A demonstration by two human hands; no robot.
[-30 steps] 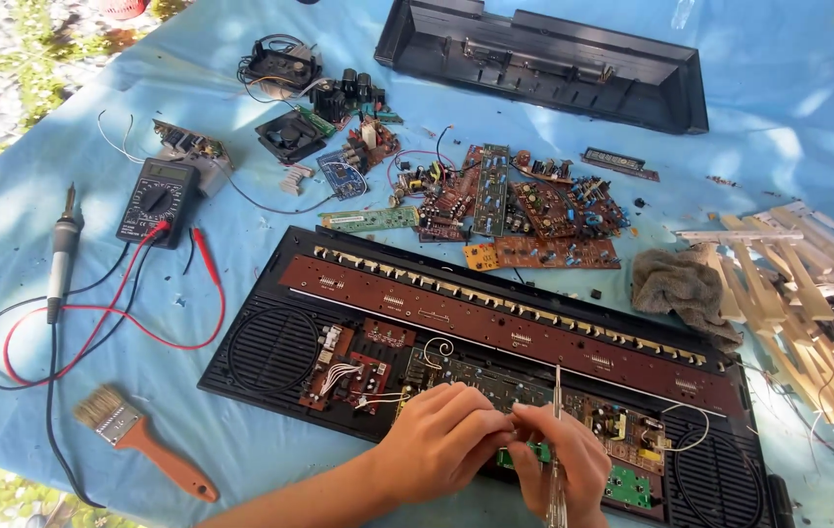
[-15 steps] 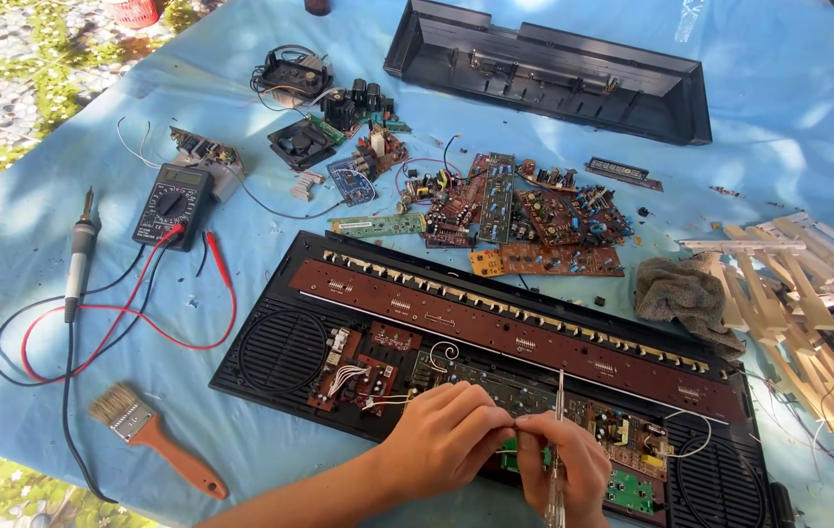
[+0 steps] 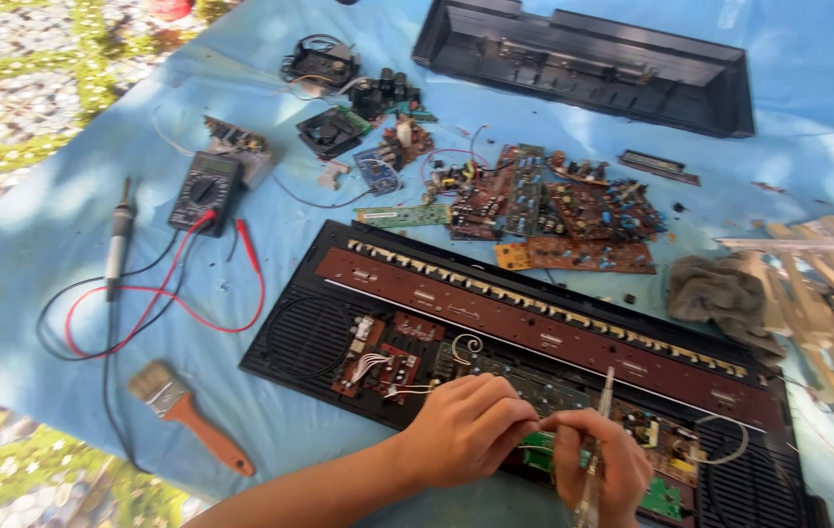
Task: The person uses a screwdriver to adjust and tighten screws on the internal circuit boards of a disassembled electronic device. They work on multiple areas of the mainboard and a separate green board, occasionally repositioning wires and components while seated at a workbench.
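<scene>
Two hands over the opened keyboard: right hand pinching a screwdriver, left hand curled, steadying the circuit board; likely fragile, best gripped by edges.

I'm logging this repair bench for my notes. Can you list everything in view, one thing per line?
keyboard chassis: 1, black and brown, centre
top case: 1, black, far edge
circuit boards: several, brown and green, behind chassis
small parts: a cluster, dark, far left of boards
multimeter: 1, black, red leads, left
soldering iron: 1, grey, far left
brush: 1, orange handle, near left
rag: 1, grey-brown, right
sticks: a pile, pale, far right
cloth: 1, blue, under everything
screwdriver: 1, clear handle, in right hand
left hand: on chassis
right hand: on chassis
</scene>
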